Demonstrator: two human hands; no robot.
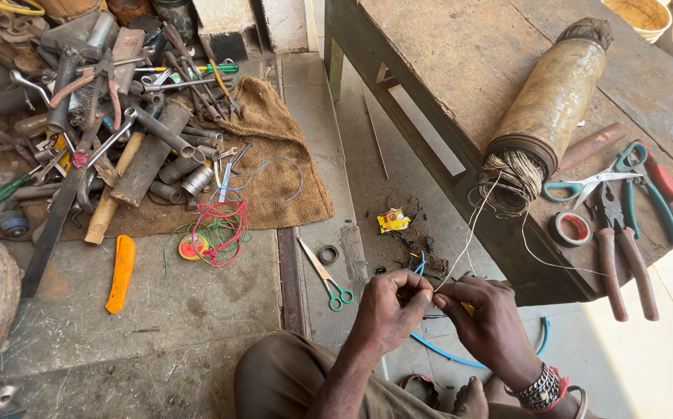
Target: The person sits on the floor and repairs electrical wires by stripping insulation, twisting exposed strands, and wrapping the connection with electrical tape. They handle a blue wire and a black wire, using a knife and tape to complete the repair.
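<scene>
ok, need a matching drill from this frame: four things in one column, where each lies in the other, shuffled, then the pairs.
Things
1. flat orange plastic tool
2. small green-handled scissors
3. large brown cylindrical spool of pale wire
4. tangle of red and green wire

Places
A. on the wooden workbench
B. at the near edge of the burlap cloth
C. on the concrete floor just left of the left hand
D. on the floor, near the pile of metal tools

Pairs: 1-D, 2-C, 3-A, 4-B

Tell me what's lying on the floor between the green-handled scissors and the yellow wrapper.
In the head view, a small dark ring lies on the floor between the green-handled scissors and the yellow wrapper, close beside the scissors' blades.
</scene>
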